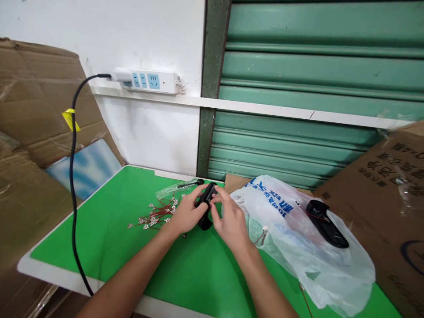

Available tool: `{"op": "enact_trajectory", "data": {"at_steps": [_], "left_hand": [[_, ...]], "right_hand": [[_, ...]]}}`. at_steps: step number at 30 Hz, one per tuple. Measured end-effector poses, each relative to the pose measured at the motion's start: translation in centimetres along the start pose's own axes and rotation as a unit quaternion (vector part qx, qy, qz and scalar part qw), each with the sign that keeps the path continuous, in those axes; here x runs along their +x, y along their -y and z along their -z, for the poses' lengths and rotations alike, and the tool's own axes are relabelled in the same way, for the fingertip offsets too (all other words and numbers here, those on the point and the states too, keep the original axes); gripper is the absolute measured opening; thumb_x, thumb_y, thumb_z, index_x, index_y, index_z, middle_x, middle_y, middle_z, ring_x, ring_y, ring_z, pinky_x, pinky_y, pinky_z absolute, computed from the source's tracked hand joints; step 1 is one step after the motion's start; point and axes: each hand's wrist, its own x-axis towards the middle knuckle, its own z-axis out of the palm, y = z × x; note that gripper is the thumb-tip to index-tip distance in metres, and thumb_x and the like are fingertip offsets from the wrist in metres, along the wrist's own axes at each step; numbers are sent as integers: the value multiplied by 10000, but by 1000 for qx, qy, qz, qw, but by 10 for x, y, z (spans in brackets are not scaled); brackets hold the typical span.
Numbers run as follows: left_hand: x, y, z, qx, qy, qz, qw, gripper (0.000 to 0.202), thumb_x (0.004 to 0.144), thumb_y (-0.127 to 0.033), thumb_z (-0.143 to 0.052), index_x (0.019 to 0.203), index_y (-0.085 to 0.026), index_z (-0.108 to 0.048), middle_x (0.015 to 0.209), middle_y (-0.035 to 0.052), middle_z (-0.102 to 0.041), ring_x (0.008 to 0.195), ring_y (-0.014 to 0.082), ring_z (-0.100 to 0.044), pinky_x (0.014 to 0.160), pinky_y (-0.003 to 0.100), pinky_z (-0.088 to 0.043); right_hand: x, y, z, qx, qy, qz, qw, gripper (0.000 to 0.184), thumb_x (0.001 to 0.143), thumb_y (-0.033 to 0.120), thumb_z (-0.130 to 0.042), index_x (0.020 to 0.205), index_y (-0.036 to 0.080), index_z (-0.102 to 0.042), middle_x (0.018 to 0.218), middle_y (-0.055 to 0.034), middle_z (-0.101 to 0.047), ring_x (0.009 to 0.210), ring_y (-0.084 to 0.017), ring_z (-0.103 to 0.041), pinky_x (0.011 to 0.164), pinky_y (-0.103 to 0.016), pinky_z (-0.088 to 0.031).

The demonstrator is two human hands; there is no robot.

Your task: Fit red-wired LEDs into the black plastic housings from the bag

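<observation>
My left hand (188,213) is closed around the left side of a black plastic housing (205,221), held just above the green table mat. From the other side my right hand (229,216) meets it, thumb and forefinger pinched together at the housing's upper part. Whether a small part sits between those right fingertips is too small to tell. Left of the hands lies a loose pile of small metal contacts on red wires (155,218). Behind it rests a clear plastic sleeve (174,189) with a thin black item in it.
A white plastic bag (298,229) covers the table's right side, with a second black housing (326,224) on it. Cardboard stands left (33,97) and right (380,190). A black cable (73,176) hangs from the power strip (149,81) across the table's left side.
</observation>
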Motion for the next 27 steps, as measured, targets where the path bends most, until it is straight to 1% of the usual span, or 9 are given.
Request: {"op": "enact_trajectory", "data": {"at_steps": [2,4,7,11,16,18,21,25,27], "left_hand": [[-1,1,-1,10,-9,8,1000,606,826,-227,-503,1426,-153,-533,1147,65,-692,872,172,-622,705,235,-483],[-1,1,-2,15,-12,13,1000,607,825,-228,-507,1426,-153,-536,1082,56,-704,887,181,-626,711,238,-484],[-2,0,-3,12,-9,19,1000,609,828,-224,-500,1432,-154,-529,960,34,-708,810,165,-619,673,229,-472],[-2,-2,-3,-1,-8,31,999,600,828,-236,-504,1425,-174,-529,1033,28,-714,689,124,-581,616,220,-452],[-3,-4,-5,11,-10,55,998,624,828,-251,-495,1448,-188,-511,968,16,-715,623,120,-566,575,225,-432],[-4,-5,-5,24,-12,59,998,635,826,-255,-492,1457,-184,-504,976,22,-717,642,130,-583,584,231,-437],[-5,-8,-5,61,-20,52,997,641,821,-256,-487,1457,-179,-511,974,31,-722,737,165,-626,649,248,-461],[-7,-10,-5,119,-30,34,992,658,822,-267,-477,1472,-168,-506,1009,58,-730,861,212,-658,728,281,-478],[-7,-9,-5,149,-30,23,988,669,823,-269,-474,1483,-165,-497,1061,73,-730,865,220,-661,751,298,-480]], "right_hand": [[0,1,0,-4,-8,-5,1000,507,954,110,-541,1430,200,-393,978,-43,-714,911,-195,-705,819,-313,-569],[0,1,-1,-12,-13,-4,1000,467,955,112,-539,1397,191,-409,974,-46,-717,887,-192,-712,792,-303,-570],[0,2,0,-15,-15,-4,1000,417,957,108,-535,1352,187,-428,970,-44,-718,869,-185,-719,761,-284,-565],[1,2,1,2,-12,-12,1000,398,951,103,-548,1322,190,-432,966,-34,-718,890,-172,-722,770,-258,-556],[-1,2,-1,-48,-6,0,999,296,973,114,-505,1257,182,-456,942,-46,-715,813,-179,-718,698,-269,-537],[-1,3,-2,-71,-2,10,997,245,987,121,-476,1227,172,-467,901,-51,-707,785,-188,-710,673,-277,-527],[1,4,-3,-96,6,28,995,207,997,121,-440,1197,154,-480,865,-65,-695,754,-202,-695,645,-285,-510],[3,6,-3,-118,20,47,992,236,963,69,-412,1170,136,-505,821,-73,-676,707,-209,-659,613,-284,-472],[2,5,-2,-116,33,47,992,257,952,54,-400,1168,132,-517,807,-73,-665,704,-208,-644,613,-280,-459]]}}
